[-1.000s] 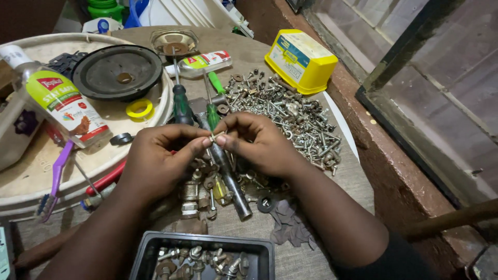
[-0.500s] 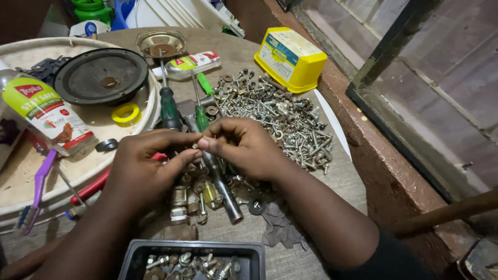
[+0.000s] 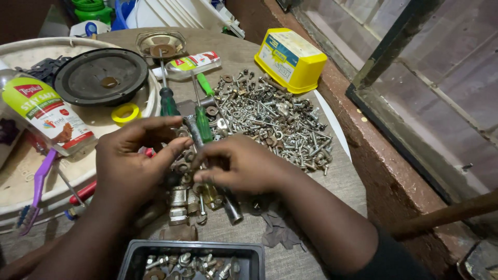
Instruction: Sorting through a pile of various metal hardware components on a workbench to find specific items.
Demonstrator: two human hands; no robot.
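Left hand [image 3: 129, 166] and right hand [image 3: 244, 166] meeting over small hardware [image 3: 194, 199] beside the screw pile [image 3: 270, 116]; fingertips pinched together, perhaps on a tiny part, hidden. Black tray [image 3: 192, 254] cut off below.

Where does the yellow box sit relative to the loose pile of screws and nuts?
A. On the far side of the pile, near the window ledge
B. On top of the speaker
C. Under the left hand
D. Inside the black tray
A: the yellow box stands beyond the pile of screws and nuts, at the table's far edge beside the ledge.
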